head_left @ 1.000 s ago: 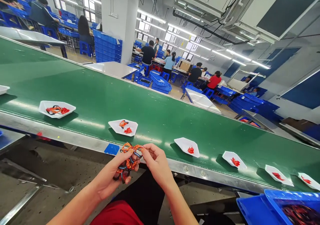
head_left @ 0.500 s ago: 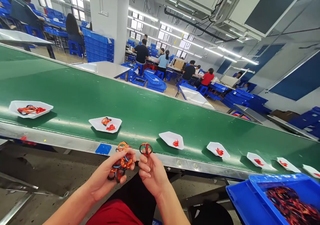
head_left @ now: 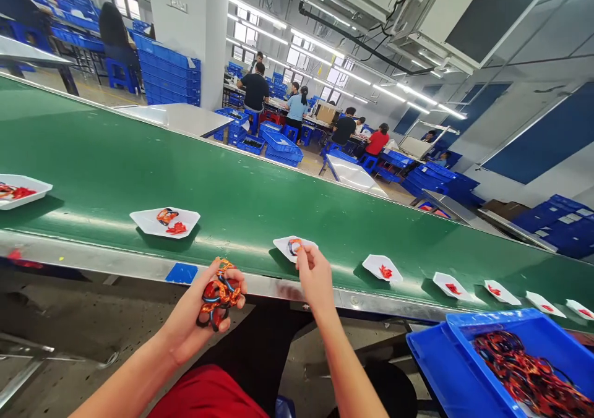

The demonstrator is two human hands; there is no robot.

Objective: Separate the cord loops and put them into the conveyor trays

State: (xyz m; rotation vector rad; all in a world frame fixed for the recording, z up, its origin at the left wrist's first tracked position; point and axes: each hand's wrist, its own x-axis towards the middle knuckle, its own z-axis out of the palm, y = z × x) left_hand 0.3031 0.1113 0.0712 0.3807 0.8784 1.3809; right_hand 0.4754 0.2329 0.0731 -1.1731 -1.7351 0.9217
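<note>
Presently, on the green conveyor belt, the far-left white tray and the next tray carry red and orange pieces. Nearer, the left hand is clamped around a bundle of orange-and-blue cord loops, held at the belt edge just beside a blue square. The hands stand well apart. The right hand reaches out over the belt, its fingertips at a small cord ring above a third tray; whether they still pinch the ring, or it already lies on the tray, cannot be told. Further right, smaller trays hold red pieces. At far right, a blue crate holds tangled cords.
</note>
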